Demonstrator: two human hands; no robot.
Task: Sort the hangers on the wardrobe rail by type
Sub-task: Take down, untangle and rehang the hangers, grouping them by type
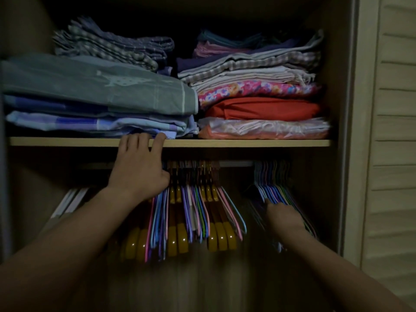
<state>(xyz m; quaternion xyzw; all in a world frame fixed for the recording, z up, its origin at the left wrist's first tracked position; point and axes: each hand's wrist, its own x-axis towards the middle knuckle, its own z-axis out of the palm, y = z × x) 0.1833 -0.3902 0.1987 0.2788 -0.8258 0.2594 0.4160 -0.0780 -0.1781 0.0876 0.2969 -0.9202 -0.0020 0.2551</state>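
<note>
A wardrobe rail (236,163) runs under a wooden shelf. A mixed bunch of yellow-brown wooden hangers (177,238) and thin coloured wire hangers (202,212) hangs at its middle. A separate bunch of only thin coloured hangers (274,192) hangs further right. My left hand (137,167) hooks its fingertips over the shelf's front edge, with its thumb side against the left end of the mixed bunch. My right hand (284,218) reaches into the right bunch and appears to hold its lower bars; the grip is dark and blurred.
The shelf (247,143) carries folded bedding and clothes in two stacks (101,93), (261,106). A few white hangers (67,202) hang at the far left. A slatted wardrobe door (391,131) stands at the right. The wardrobe interior below the rail is dark.
</note>
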